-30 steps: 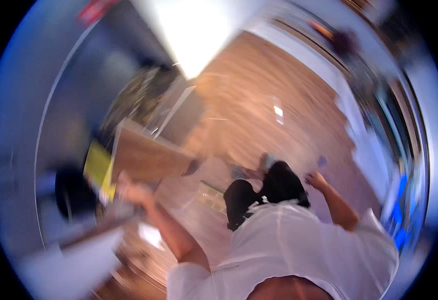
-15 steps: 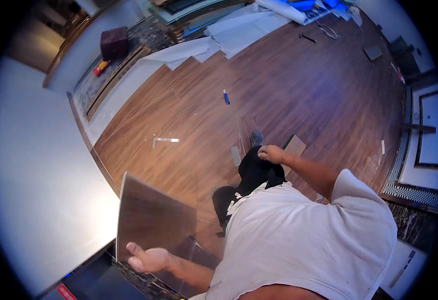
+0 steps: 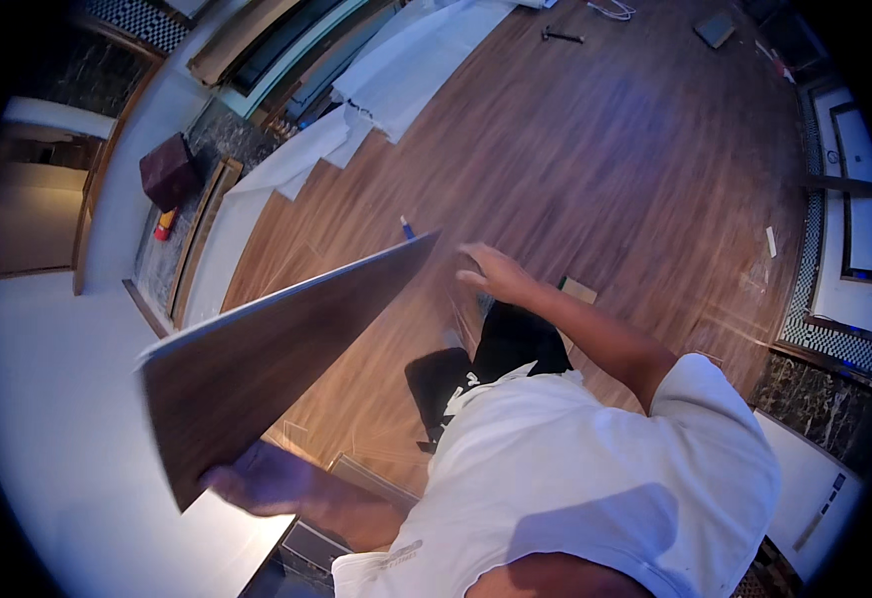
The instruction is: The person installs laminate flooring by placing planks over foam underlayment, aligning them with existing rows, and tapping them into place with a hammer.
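Note:
A dark brown wood-look floor plank (image 3: 277,359) with a pale edge is lifted in front of me, slanting up from lower left to the middle. My left hand (image 3: 262,480) grips its lower left end, the fingers partly hidden and blurred. Just beyond the plank's other end, my right hand (image 3: 493,271) hangs in the air with fingers apart, holding nothing. A slim blue tool (image 3: 407,229) with a pale tip lies on the brown plank floor (image 3: 595,179), partly hidden by the raised plank. My dark-trousered knees are bent below.
White sheeting (image 3: 386,95) borders the stepped edge of the laid floor at the far left. Beside it are a dark red box (image 3: 169,171) and a red-and-yellow item (image 3: 163,224). A hammer (image 3: 562,36) lies far off; a small cardboard piece (image 3: 579,290) is beyond my right forearm.
The plank has been raised from beside my left and swung across the view in my left hand. My right hand has left my knee and reached forward. My view has turned.

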`<state>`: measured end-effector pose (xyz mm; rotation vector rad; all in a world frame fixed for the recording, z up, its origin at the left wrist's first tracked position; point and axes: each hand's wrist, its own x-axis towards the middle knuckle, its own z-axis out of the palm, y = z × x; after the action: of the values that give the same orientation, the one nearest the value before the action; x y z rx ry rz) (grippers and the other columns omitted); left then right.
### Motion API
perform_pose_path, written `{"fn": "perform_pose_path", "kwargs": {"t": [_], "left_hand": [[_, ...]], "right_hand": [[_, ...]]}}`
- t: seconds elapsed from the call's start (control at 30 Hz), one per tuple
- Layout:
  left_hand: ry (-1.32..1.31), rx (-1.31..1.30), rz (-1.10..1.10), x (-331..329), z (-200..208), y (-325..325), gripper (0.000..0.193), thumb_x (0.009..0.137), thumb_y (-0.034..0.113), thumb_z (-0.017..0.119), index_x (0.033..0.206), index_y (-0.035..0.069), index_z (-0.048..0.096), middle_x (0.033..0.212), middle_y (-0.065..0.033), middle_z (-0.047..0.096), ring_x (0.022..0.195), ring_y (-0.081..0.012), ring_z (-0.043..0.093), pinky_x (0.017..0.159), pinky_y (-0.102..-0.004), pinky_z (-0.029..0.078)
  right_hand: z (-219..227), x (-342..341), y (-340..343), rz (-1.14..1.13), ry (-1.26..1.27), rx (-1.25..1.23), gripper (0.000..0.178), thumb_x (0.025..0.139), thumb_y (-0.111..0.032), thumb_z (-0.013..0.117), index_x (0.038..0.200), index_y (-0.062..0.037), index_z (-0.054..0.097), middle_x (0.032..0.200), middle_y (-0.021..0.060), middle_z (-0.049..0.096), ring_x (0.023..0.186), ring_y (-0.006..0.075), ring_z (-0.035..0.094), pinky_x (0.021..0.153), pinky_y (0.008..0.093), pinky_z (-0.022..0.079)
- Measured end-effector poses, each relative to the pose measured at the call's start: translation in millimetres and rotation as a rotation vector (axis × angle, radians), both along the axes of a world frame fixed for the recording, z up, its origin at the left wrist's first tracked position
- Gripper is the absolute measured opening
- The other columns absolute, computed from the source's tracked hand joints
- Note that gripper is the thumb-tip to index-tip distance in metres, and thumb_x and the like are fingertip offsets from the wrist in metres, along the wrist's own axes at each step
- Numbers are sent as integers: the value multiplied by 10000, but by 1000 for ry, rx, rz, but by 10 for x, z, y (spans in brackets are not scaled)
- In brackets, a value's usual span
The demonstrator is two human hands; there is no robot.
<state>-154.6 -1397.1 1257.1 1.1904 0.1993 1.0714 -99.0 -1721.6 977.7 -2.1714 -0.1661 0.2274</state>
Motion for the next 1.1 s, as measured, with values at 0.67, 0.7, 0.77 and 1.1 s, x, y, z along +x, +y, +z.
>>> {"fn": "perform_pose_path", "kwargs": {"t": [0.67, 0.7, 0.77, 1.1], "left_hand": [[178, -829, -6, 3899, -1861, 212, 611, 937, 337, 631, 1397, -12, 432, 1440, -136, 470, 1298, -284, 441, 1111, -464, 345], [200, -881, -14, 4098, -1998, 176, 619, 934, 344, 630, 1405, -3, 428, 1449, -125, 467, 1313, -282, 429, 1121, -469, 330], [203, -939, -45, 4606, -2228, 20, 637, 933, 353, 627, 1419, -1, 414, 1457, -118, 467, 1326, -290, 420, 1138, -475, 306], [473, -753, 114, 6111, -2475, -790, 713, 935, 394, 633, 1431, -36, 354, 1470, -174, 413, 1302, -305, 446, 1127, -456, 334]], "right_hand": [[-396, 4819, -1646, 145, 261, -60, 558, 833, -574, 657, 887, -19, 655, 906, 209, 658, 881, 374, 629, 763, 448, 464], [-362, 5020, -1773, 149, 242, -108, 571, 829, -590, 650, 894, -22, 656, 910, 209, 658, 892, 378, 629, 768, 450, 465], [-271, 5533, -2059, 136, 179, -197, 598, 821, -620, 638, 907, -28, 658, 918, 209, 659, 913, 386, 628, 780, 454, 468], [306, 8679, -2684, 511, 164, -542, 704, 797, -713, 585, 1103, -89, 696, 946, 228, 687, 906, 417, 651, 807, 481, 508]]}}
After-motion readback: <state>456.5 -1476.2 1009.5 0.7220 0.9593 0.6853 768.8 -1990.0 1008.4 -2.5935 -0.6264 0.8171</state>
